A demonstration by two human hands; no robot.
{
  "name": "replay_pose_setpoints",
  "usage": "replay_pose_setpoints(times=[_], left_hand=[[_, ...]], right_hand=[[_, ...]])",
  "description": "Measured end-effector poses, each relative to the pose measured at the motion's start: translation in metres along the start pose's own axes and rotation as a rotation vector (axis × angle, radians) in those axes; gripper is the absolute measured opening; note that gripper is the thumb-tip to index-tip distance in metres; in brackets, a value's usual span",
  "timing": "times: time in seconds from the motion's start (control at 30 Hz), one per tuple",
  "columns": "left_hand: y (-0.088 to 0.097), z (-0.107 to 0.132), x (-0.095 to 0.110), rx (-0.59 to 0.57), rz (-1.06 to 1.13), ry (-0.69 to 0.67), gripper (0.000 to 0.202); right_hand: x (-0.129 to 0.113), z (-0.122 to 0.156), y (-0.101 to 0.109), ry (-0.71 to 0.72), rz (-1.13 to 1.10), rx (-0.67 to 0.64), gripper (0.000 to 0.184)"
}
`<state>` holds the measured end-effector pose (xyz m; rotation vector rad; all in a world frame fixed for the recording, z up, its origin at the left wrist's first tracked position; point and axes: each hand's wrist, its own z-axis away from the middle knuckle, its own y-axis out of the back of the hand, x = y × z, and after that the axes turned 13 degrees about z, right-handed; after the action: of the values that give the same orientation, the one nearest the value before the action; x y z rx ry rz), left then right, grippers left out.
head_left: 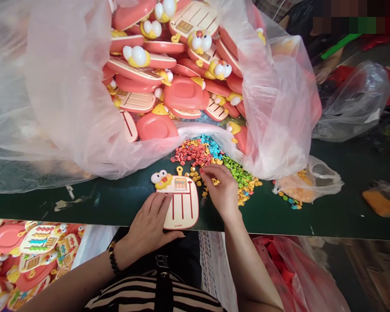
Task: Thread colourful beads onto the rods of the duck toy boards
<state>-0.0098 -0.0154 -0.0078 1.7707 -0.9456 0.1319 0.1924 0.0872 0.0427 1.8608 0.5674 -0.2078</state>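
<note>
A dark green table (279,222) holds, at its far side, a translucent plastic bag (68,86) of coral-pink toys (186,93). Nearer lies a multicoloured heap of plastic pieces (196,151); to its left, a cream slotted board (182,210) with a yellow, goggle-eyed head (162,180). The left hand (149,221), fingers extended, rests on the board; the right hand (223,188) pinches a tiny red piece (201,170).

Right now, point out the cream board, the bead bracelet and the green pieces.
Cream board (178,206), head view: face between two slots.
Bead bracelet (112,258), head view: middle of the beads.
Green pieces (237,170), head view: middle of pile.
</note>
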Motion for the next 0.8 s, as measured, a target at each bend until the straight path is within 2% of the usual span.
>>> replay_pose_setpoints(times=[0.1, 0.23, 0.33, 0.4, 0.47, 0.6, 0.8], left_hand=[[0.0, 0.001, -0.001, 0.009, -0.001, -0.009, 0.089], [0.002, 0.0, -0.001, -0.018, -0.009, -0.02, 0.081], [0.002, -0.001, -0.001, -0.059, -0.015, -0.035, 0.079], [0.002, -0.002, -0.001, -0.077, -0.029, -0.036, 0.077], [0.001, -0.002, -0.001, -0.077, -0.046, -0.041, 0.076], [0.001, -0.003, -0.001, -0.066, -0.073, -0.08, 0.077], [0.001, -0.002, -0.001, -0.068, -0.064, -0.066, 0.077]], right_hand=[[-0.008, 0.006, -0.008, -0.025, -0.146, -0.065, 0.012], [-0.004, 0.006, -0.016, -0.193, -0.382, -0.036, 0.01], [-0.001, 0.007, -0.013, -0.285, -0.605, -0.121, 0.013], [-0.002, 0.01, -0.01, -0.289, -0.662, -0.185, 0.015], [-0.005, 0.014, -0.008, -0.247, -0.611, -0.22, 0.013], [-0.009, 0.02, -0.005, -0.097, -0.286, -0.208, 0.011], [-0.003, 0.024, 0.0, -0.024, -0.02, -0.054, 0.025]])
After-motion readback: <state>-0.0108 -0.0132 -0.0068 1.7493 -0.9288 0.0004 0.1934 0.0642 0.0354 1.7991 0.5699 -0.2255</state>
